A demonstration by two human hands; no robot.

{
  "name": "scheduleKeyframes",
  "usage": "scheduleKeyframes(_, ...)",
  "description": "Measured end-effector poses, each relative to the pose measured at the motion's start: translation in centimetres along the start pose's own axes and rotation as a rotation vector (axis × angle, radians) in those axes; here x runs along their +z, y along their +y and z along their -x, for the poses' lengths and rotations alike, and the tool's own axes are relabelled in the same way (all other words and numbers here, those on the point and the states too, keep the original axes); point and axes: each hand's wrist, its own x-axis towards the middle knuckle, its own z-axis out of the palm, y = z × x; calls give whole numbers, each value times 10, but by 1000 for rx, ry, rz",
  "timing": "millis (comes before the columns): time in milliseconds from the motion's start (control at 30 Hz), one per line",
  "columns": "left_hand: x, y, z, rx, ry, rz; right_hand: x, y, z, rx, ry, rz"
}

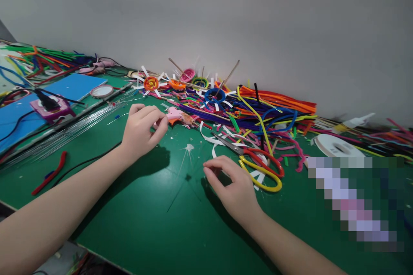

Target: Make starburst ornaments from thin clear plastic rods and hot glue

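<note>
My left hand is raised over the table, thumb and fingers pinched together; whatever is between them is too small or hidden to name. Just beyond its fingertips is a pink hot glue gun, its handle partly behind the hand. My right hand has thumb and forefinger brought together in a pinch, its contents unclear. Between the hands sits a small whitish lump with thin strands fanning out, and thin dark lines like a shadow below it. Scissors with red and yellow handles lie just behind my right hand.
Pipe cleaners pile along the wall, among small coiled discs with white strips. A white spool lies at right, near a blurred patch. At left are a purple power socket, blue board, thin wires and a red piece.
</note>
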Motion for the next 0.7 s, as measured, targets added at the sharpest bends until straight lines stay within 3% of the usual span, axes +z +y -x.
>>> scheduleKeyframes(267, -14, 12, 0, 238, -77, 10, -1, 2, -3, -51, 27, 17)
scheduleKeyframes(433, -34, 35, 9, 328, -157, -81, -6, 7, -7, -74, 85, 21)
scheduleKeyframes(567, -43, 53, 27, 292, -225, -133, -8, 11, -8, -64, 101, 25)
scheduleKeyframes(700, -42, 59, 40, 118, -390, -21, -9, 11, -7, -92, 91, 42)
